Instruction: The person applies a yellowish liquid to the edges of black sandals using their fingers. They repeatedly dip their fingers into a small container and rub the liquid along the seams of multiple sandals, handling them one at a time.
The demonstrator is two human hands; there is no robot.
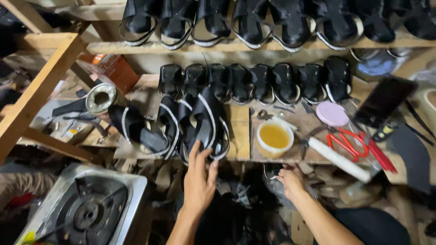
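Item: black strapped sandal with a white-stitched sole edge (210, 123), rightmost of a leaning row at the front of the worn wooden workbench (238, 136). It lies straight ahead of the left hand (200, 181), long axis running away from the person, heel end nearest. Left hand: fingers spread and open, fingertips (195, 149) touching the sandal's near edge, nothing clasped. Right hand (290, 178): lower, at the bench's front lip, well apart from the sandal; fingers curled, whether around anything cannot be told in the dark clutter there. The left is plainly nearer. Adjacent: round white tub of amber glue (274, 137), red-handled scissors (347, 141), white cylindrical roll (338, 159), pink round lid (332, 113). Behind: two further rows of black sandals; the top row is cut off by the frame. The space beneath the bench is too dim to read.
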